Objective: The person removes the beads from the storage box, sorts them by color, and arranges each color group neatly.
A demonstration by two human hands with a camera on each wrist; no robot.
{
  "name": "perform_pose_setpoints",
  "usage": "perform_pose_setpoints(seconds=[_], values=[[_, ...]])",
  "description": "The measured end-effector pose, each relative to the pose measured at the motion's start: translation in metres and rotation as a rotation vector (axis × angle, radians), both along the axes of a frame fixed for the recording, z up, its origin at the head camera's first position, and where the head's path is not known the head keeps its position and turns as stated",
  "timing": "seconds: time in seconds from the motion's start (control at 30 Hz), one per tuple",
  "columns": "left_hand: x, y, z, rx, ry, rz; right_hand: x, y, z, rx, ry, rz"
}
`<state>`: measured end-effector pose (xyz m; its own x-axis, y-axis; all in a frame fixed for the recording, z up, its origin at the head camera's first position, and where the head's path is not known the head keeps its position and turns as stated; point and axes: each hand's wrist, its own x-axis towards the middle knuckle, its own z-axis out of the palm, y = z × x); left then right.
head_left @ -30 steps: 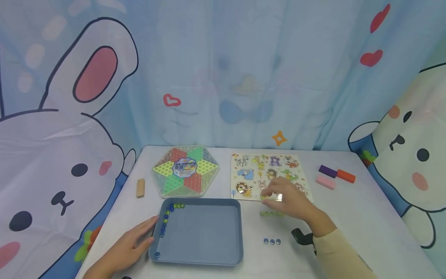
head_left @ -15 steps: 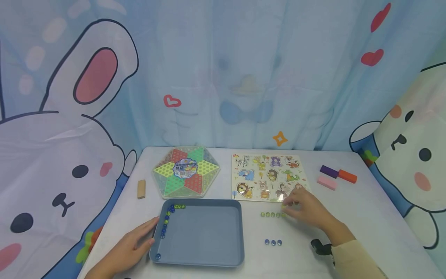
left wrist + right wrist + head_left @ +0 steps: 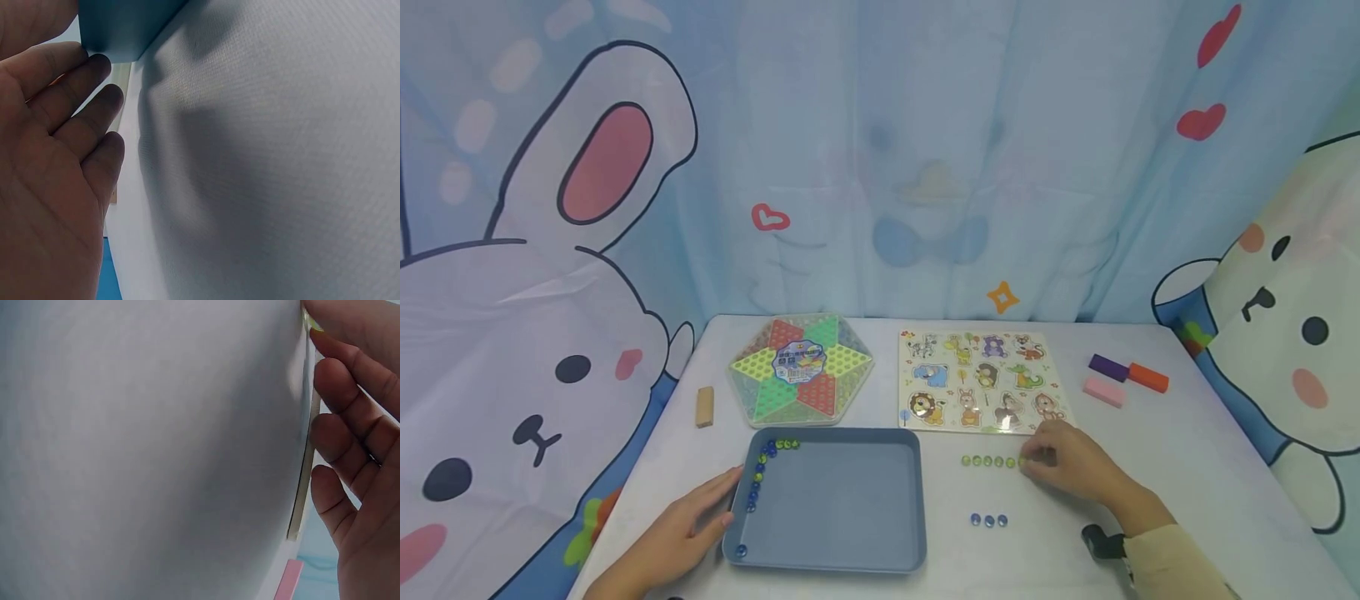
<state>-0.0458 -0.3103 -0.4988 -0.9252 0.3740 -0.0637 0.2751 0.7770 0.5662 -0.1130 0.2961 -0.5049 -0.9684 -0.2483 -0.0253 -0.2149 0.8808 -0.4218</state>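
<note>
My right hand pinches a yellow-green glass marble between thumb and forefinger, down at the right end of a row of yellow-green marbles. Its other fingers are loosely bent. Nearer to me, three blue marbles form a shorter row. On the left, my left hand rests with extended fingers against the outer left side of a blue-grey tray. Blue and yellow-green marbles line the tray's left side and upper left corner, and a lone blue marble sits in its lower left corner.
Behind the tray lies a hexagonal Chinese checkers box. An animal puzzle board stands just beyond the right hand. Purple, orange and pink blocks lie at the right, a wooden block at the left. A curtain hangs behind the table.
My right hand has come from over the puzzle board's front edge, right and toward me, bringing a yellow-green marble to the row's right end. The left hand stays at the tray.
</note>
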Motion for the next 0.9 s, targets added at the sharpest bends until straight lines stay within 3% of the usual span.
perform_pose_setpoints(seconds=[0.33, 0.57, 0.77, 0.9], values=[[0.001, 0.001, 0.002, 0.004, 0.03, 0.012, 0.0, 0.004, 0.002, -0.026, -0.03, -0.021], [0.0, 0.0, 0.0, 0.0, 0.061, 0.006, -0.001, -0.006, 0.023, -0.114, 0.106, 0.032], [0.0, 0.0, 0.0, 0.006, 0.05, 0.003, -0.011, -0.05, 0.04, -0.128, 0.208, 0.138], [0.0, 0.001, 0.002, -0.001, 0.017, 0.011, -0.019, -0.099, 0.055, -0.102, 0.228, 0.273]])
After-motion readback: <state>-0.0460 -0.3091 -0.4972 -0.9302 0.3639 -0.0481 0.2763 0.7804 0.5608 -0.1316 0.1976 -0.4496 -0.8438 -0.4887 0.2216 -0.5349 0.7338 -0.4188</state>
